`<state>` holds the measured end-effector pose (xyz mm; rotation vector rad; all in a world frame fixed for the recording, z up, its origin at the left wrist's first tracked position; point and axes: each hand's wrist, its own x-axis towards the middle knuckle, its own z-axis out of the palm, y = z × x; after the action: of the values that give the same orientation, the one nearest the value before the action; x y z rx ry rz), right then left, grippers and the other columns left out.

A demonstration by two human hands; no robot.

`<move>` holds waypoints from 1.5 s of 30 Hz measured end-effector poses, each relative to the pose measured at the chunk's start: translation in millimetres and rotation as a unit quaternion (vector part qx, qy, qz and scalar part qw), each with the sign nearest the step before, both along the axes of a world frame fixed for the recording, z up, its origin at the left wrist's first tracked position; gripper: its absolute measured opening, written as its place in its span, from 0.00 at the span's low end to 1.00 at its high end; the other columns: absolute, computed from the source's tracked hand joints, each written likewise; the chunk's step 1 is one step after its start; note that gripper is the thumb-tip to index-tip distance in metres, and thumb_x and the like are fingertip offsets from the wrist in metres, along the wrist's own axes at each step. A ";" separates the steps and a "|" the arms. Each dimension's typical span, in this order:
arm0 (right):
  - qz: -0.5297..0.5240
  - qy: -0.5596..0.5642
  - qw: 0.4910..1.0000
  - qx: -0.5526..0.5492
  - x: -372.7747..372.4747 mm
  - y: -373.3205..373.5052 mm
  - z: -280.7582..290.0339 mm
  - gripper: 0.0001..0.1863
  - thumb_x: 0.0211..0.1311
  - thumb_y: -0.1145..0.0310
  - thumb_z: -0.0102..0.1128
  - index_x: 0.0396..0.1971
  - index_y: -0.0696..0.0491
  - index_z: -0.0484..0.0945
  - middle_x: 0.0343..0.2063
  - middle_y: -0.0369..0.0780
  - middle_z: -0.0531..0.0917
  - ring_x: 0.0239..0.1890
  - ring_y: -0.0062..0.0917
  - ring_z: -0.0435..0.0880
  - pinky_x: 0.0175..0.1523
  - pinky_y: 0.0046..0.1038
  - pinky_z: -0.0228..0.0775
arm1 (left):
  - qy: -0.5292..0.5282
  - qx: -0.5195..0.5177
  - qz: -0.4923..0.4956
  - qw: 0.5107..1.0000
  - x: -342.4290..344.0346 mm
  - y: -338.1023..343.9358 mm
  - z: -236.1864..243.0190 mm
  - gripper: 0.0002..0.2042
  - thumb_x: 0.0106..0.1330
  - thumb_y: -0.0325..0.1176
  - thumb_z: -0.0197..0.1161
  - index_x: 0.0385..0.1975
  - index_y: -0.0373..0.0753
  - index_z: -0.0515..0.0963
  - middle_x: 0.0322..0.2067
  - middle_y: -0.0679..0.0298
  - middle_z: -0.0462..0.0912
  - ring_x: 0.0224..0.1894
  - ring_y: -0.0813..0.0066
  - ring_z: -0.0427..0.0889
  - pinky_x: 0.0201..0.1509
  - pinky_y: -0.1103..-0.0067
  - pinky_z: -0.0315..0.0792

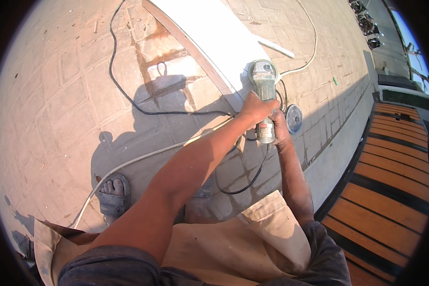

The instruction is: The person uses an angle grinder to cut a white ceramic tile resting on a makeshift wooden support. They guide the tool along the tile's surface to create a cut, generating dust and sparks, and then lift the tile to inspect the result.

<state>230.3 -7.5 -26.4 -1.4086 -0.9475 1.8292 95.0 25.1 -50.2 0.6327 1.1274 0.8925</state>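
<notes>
An angle grinder (265, 86) with a dusty grey-green body is held in both my hands, its round head on the near end of a long white slab (209, 33). My left hand (259, 108) is wrapped round the middle of the body. Lower down, my right hand (281, 127) is closed on the body's right side; the tool hides some of its fingers. From the grinder's rear a black power cord (252, 183) loops down. Just right of my right hand lies a round grey disc (294, 119) on the ground.
Brick paving (71, 100) surrounds the slab. A pale hose (133, 161) and a black cable (113, 62) cross it. Beyond the slab lies a narrow white strip (276, 47). Orange slatted boards (386, 190) run along the right. My sandalled foot (114, 193) stands at left.
</notes>
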 end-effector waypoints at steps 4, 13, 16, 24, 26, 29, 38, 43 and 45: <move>0.000 -0.005 1.000 0.010 3.9 -1.6 -1.2 0.20 0.61 0.59 0.57 0.43 0.61 0.75 0.28 0.43 0.84 0.23 0.29 0.86 0.27 0.30 0.83 | -0.021 -0.031 -0.036 0.999 -3.6 0.0 8.1 0.23 0.52 0.40 0.70 0.43 0.30 0.78 0.34 0.53 0.83 0.32 0.70 0.83 0.19 0.70 0.74; 0.004 -0.017 1.000 0.013 1.0 0.8 -5.9 0.19 0.61 0.60 0.56 0.44 0.61 0.75 0.31 0.44 0.84 0.23 0.29 0.86 0.26 0.29 0.82 | -0.004 -0.018 -0.005 1.000 -2.2 1.0 -1.7 0.21 0.51 0.40 0.70 0.40 0.30 0.80 0.33 0.53 0.83 0.28 0.69 0.82 0.19 0.69 0.73; -0.024 0.005 1.000 0.018 4.2 1.4 -15.2 0.18 0.61 0.61 0.56 0.44 0.60 0.75 0.31 0.44 0.84 0.25 0.28 0.86 0.27 0.30 0.82 | 0.002 -0.014 -0.013 1.000 -1.9 2.5 -3.2 0.21 0.51 0.40 0.69 0.40 0.30 0.80 0.32 0.54 0.83 0.28 0.69 0.82 0.19 0.68 0.72; -0.011 -0.008 1.000 0.022 -7.8 8.0 -0.4 0.18 0.60 0.63 0.55 0.46 0.60 0.73 0.32 0.42 0.83 0.26 0.26 0.85 0.30 0.28 0.82 | -0.041 -0.038 -0.050 0.997 -23.0 6.5 25.3 0.21 0.51 0.41 0.69 0.40 0.30 0.80 0.30 0.56 0.82 0.25 0.69 0.80 0.16 0.69 0.67; -0.003 0.003 1.000 0.026 -5.9 8.7 -1.8 0.19 0.61 0.63 0.56 0.48 0.59 0.72 0.32 0.42 0.83 0.25 0.26 0.85 0.30 0.29 0.84 | -0.055 -0.035 -0.055 0.996 -27.2 5.6 29.9 0.22 0.52 0.41 0.69 0.40 0.30 0.79 0.31 0.57 0.82 0.26 0.69 0.80 0.16 0.69 0.67; 0.008 0.004 1.000 0.022 -5.2 4.5 -1.1 0.19 0.61 0.63 0.56 0.46 0.60 0.72 0.32 0.43 0.83 0.25 0.27 0.85 0.29 0.29 0.82 | -0.038 -0.011 -0.026 0.999 -20.6 1.0 20.9 0.23 0.52 0.41 0.70 0.42 0.30 0.78 0.32 0.56 0.82 0.27 0.69 0.81 0.15 0.71 0.68; 0.006 -0.005 1.000 0.012 -1.9 4.6 -0.9 0.17 0.60 0.64 0.55 0.43 0.61 0.74 0.32 0.43 0.83 0.25 0.26 0.84 0.31 0.26 0.80 | -0.026 -0.044 -0.049 0.998 -15.5 4.5 16.3 0.23 0.51 0.40 0.70 0.43 0.30 0.77 0.33 0.56 0.82 0.27 0.69 0.81 0.15 0.72 0.70; -0.024 -0.034 0.998 0.050 -2.1 5.0 -6.0 0.19 0.59 0.63 0.56 0.45 0.62 0.74 0.33 0.43 0.83 0.26 0.26 0.85 0.32 0.25 0.80 | -0.049 -0.023 -0.032 0.998 -10.5 5.5 6.7 0.23 0.52 0.40 0.70 0.43 0.30 0.77 0.34 0.55 0.82 0.28 0.69 0.81 0.15 0.72 0.71; -0.003 -0.039 0.999 0.033 -0.6 1.5 -2.1 0.20 0.59 0.63 0.56 0.45 0.62 0.74 0.33 0.43 0.83 0.27 0.25 0.85 0.32 0.25 0.80 | -0.048 -0.036 -0.033 0.998 -8.4 1.2 8.2 0.23 0.52 0.40 0.70 0.44 0.30 0.76 0.34 0.55 0.82 0.28 0.69 0.81 0.16 0.73 0.72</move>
<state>229.8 -5.9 -28.5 -1.4499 -1.0332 1.7337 86.7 26.3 -42.0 0.5580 1.0426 0.8141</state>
